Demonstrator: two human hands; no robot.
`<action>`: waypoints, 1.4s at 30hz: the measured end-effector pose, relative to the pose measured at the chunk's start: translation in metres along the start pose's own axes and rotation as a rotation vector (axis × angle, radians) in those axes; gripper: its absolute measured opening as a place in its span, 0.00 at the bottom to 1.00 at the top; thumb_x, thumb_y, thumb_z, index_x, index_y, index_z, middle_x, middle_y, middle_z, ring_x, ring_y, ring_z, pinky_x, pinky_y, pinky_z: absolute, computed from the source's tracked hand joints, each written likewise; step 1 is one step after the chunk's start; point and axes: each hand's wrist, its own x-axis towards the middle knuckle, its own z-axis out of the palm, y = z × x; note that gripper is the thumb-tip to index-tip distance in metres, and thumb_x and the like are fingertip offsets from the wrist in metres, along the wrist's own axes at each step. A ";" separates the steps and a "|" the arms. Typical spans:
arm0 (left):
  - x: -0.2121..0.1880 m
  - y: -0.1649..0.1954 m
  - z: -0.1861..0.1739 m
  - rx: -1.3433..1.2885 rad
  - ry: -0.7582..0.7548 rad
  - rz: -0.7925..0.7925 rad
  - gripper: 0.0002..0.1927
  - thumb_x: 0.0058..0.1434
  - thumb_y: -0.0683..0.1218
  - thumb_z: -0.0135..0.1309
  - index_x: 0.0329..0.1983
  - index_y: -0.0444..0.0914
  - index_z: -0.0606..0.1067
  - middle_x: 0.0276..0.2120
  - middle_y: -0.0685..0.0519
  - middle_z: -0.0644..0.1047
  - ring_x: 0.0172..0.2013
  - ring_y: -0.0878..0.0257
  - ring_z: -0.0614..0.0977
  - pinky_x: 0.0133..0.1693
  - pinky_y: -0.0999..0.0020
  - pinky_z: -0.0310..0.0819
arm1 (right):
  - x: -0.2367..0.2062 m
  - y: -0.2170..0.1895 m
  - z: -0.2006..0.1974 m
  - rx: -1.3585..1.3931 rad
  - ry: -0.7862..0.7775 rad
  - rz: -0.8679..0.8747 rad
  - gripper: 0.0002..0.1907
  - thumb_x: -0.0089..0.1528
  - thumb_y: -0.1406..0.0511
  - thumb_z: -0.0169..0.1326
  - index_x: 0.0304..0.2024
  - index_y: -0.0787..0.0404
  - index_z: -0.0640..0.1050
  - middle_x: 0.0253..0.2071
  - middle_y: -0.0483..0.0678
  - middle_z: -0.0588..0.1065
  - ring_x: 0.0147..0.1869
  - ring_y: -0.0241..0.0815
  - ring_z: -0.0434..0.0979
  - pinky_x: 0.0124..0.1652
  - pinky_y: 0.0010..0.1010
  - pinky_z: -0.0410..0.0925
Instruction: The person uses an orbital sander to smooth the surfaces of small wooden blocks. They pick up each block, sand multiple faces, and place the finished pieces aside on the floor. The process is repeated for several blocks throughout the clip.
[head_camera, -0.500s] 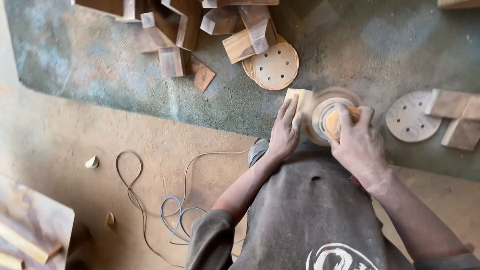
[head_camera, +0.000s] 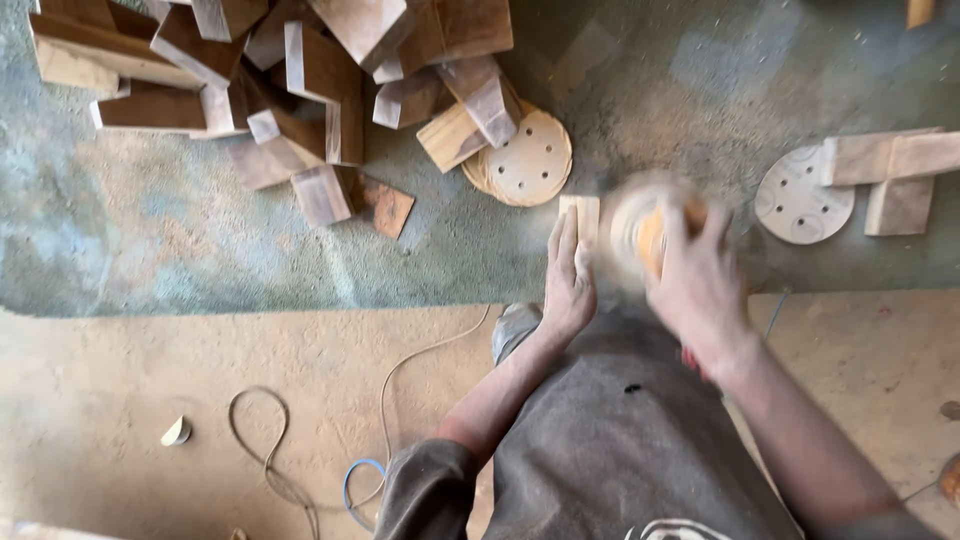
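Left hand: the left hand (head_camera: 570, 275) lies flat with the fingers straight and close together. It presses down on a small pale wood piece (head_camera: 582, 218). It does not wrap around it.

Wood piece: the small pale wood piece sits on the green worktop (head_camera: 200, 240), near the front edge. Only its top end shows past the fingertips. It is just beside the sander.

Right hand: the right hand (head_camera: 695, 285) is blurry. Its fingers curl over the top of a round sander (head_camera: 645, 225) and hold it.

Sander: the round sander is orange and pale, and very blurry. It sits on the worktop just to the right of the wood piece. I cannot tell if it touches the wood.

Disc stack: a stack of round sanding discs (head_camera: 525, 160) with small holes lies just behind the wood piece.

Lone disc: one more pale disc with holes (head_camera: 800, 200) lies to the right, well apart from the sander. Two pale wood blocks (head_camera: 895, 175) touch it.

Wood pile: a big pile of brown wood blocks (head_camera: 300, 80) fills the back left of the worktop.

Floor: the dusty floor (head_camera: 150, 400) has a thin cord (head_camera: 270, 450) in loops on it and a small wood chip (head_camera: 176, 431).

Clothes: the person wears a dusty grey shirt (head_camera: 620, 440).
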 end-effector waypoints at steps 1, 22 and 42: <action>0.002 -0.001 0.001 -0.002 -0.009 0.000 0.30 0.78 0.53 0.34 0.78 0.33 0.54 0.75 0.33 0.56 0.75 0.39 0.57 0.74 0.51 0.50 | -0.008 0.000 -0.001 0.008 -0.052 0.017 0.42 0.57 0.63 0.64 0.71 0.57 0.61 0.55 0.66 0.60 0.47 0.72 0.77 0.42 0.53 0.75; 0.000 0.012 0.002 0.030 0.128 -0.056 0.30 0.76 0.54 0.42 0.76 0.35 0.59 0.71 0.35 0.63 0.71 0.43 0.66 0.70 0.55 0.60 | 0.006 0.063 -0.021 -0.288 -0.431 -0.366 0.31 0.67 0.63 0.50 0.72 0.58 0.61 0.52 0.67 0.60 0.34 0.58 0.82 0.32 0.36 0.81; 0.000 -0.002 -0.011 -0.071 0.097 -0.048 0.29 0.77 0.54 0.43 0.75 0.35 0.62 0.71 0.36 0.65 0.72 0.44 0.66 0.71 0.56 0.60 | 0.019 0.044 -0.035 -0.506 -0.579 -0.490 0.27 0.71 0.62 0.44 0.72 0.60 0.59 0.49 0.66 0.61 0.31 0.52 0.81 0.26 0.28 0.80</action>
